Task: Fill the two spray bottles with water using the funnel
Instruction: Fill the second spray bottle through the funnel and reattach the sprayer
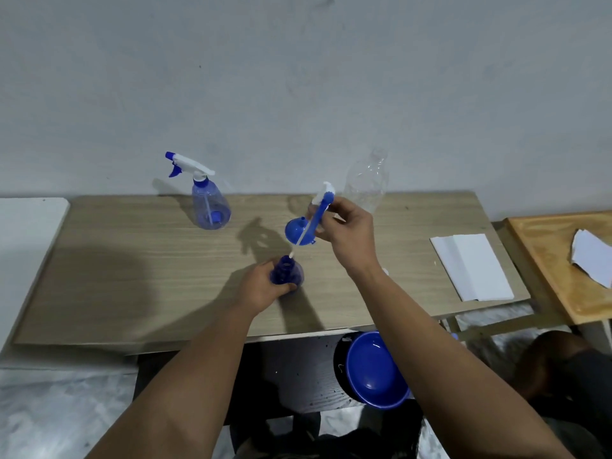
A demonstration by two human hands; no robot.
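Note:
My left hand (263,286) grips a blue see-through spray bottle (287,272) that stands open-necked on the wooden table (132,276). My right hand (344,228) holds that bottle's blue-and-white spray head (323,202) above it, tilted, with its white dip tube (299,241) reaching down to the bottle's neck. A blue funnel (295,230) lies on the table just behind the tube. A second spray bottle (208,202), with its spray head on, stands at the back left.
An empty clear plastic bottle (367,182) stands at the back by the wall. White folded paper (470,265) lies at the table's right end. A blue basin (374,371) sits below the front edge. A second wooden table (556,263) with paper stands to the right.

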